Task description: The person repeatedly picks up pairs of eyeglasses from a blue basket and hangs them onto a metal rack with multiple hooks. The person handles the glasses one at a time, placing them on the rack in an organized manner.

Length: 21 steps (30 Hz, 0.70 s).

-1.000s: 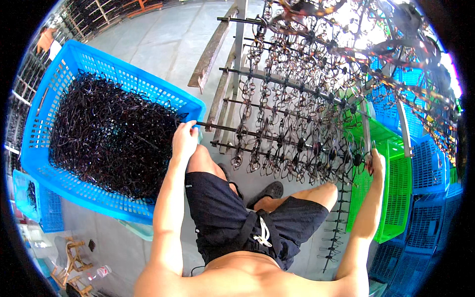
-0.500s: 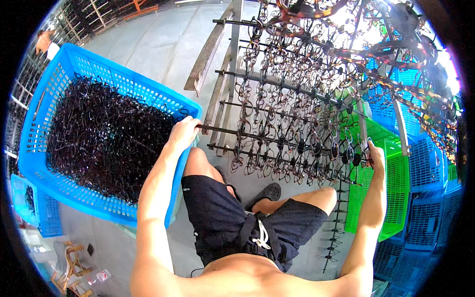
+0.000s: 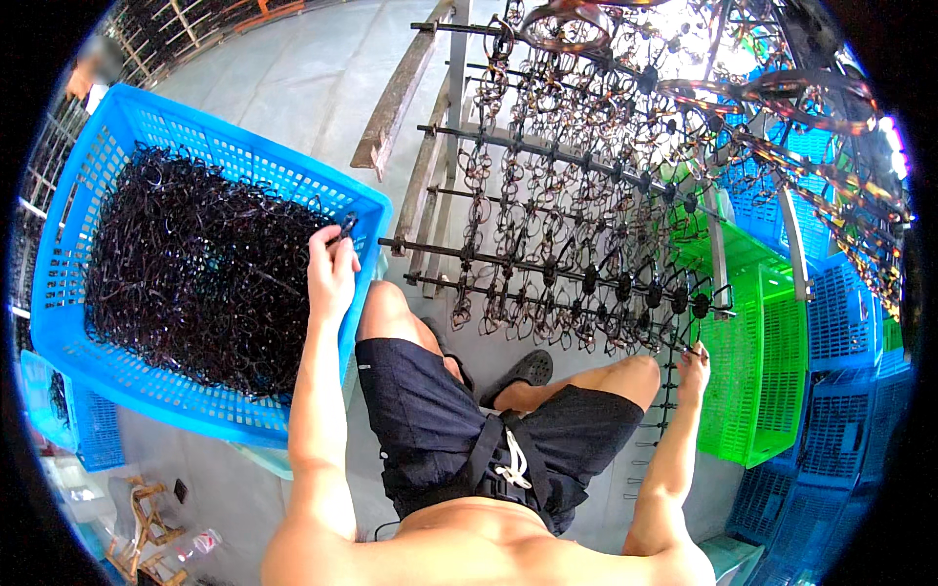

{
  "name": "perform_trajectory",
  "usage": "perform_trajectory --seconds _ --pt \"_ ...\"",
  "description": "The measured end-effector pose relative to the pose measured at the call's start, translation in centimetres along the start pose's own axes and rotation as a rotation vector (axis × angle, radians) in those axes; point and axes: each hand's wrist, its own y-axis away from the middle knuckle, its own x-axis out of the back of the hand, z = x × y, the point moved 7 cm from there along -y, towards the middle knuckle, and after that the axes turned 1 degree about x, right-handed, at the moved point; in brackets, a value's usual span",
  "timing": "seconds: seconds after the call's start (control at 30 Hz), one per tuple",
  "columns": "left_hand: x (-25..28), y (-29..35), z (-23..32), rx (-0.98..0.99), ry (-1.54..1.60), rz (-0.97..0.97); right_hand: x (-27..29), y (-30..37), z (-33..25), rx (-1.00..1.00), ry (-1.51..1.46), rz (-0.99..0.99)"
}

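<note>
My left hand is over the right side of a blue plastic basket. Its fingers are closed on a small dark piece that looks like an eyeglass frame. Tangled dark frames fill the basket. On the right, my right hand pinches the end of a low thin rod hung with frames. Just above it, a dark rod lies across the rack, its left end free of my hand. Rows of brown and dark eyeglass frames hang from the rods.
Wooden and metal rack bars stand ahead. A green crate and stacked blue crates are on the right. A wooden stool is at lower left. Large tortoiseshell frames hang close at upper right.
My left hand has let go of the dark rod and moved left over the basket to a dark piece. My right hand has moved down and left from that rod's end to a lower one.
</note>
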Motion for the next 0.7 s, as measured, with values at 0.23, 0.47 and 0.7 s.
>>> perform_trajectory --seconds 0.23,0.47,0.7 --pt "-1.1 3.3 1.3 0.29 0.713 -0.093 0.5 -1.1 4.1 -0.095 0.015 -0.02" --pt "-1.8 6.5 4.1 0.396 1.003 -0.21 0.3 0.0 3.6 -0.204 0.25 0.081" --pt "-3.4 9.5 7.7 -0.122 0.394 -0.505 -13.1 17.9 -12.9 0.713 0.39 0.031"
